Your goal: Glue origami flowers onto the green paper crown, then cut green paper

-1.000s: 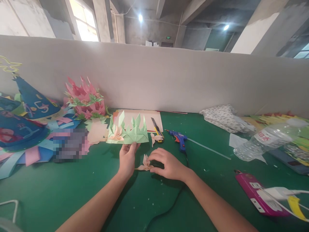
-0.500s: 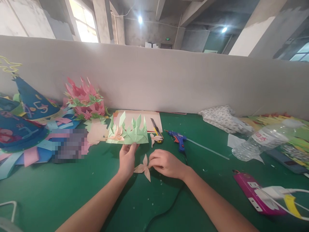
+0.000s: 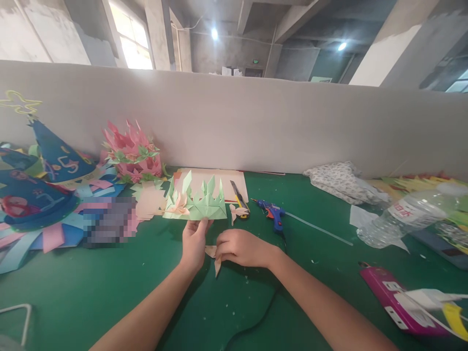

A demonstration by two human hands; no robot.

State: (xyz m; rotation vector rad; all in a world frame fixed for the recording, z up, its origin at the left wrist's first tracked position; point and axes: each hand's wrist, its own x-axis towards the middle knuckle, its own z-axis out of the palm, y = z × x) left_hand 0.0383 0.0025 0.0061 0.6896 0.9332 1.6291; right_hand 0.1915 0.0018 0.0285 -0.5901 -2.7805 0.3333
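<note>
My left hand [image 3: 193,246] pinches the lower edge of a light green folded-paper crown [image 3: 208,207] between thumb and fingers. The crown stands upright with its pointed tips up, and a peach paper flower [image 3: 179,204] sits on its left part. Closer to me, my right hand [image 3: 239,247] is closed over another peach paper flower [image 3: 218,267]; two petals stick out below and left of the fingers, which hide its middle. A third peach flower [image 3: 236,211] lies on the table just right of the crown, beside a yellow-and-black utility knife [image 3: 239,199].
A blue glue gun [image 3: 273,214] with a clear glue stick lies right of the knife, its cord running toward me. Farther right are a plastic bottle [image 3: 402,217] and a magenta power strip [image 3: 395,302]. Blue cone hats [image 3: 58,156] and a pink paper crown [image 3: 133,151] stand at left.
My right hand has shifted left onto the loose flower and now covers its centre and upper petal. My left hand keeps its hold on the crown. The view has tilted slightly.
</note>
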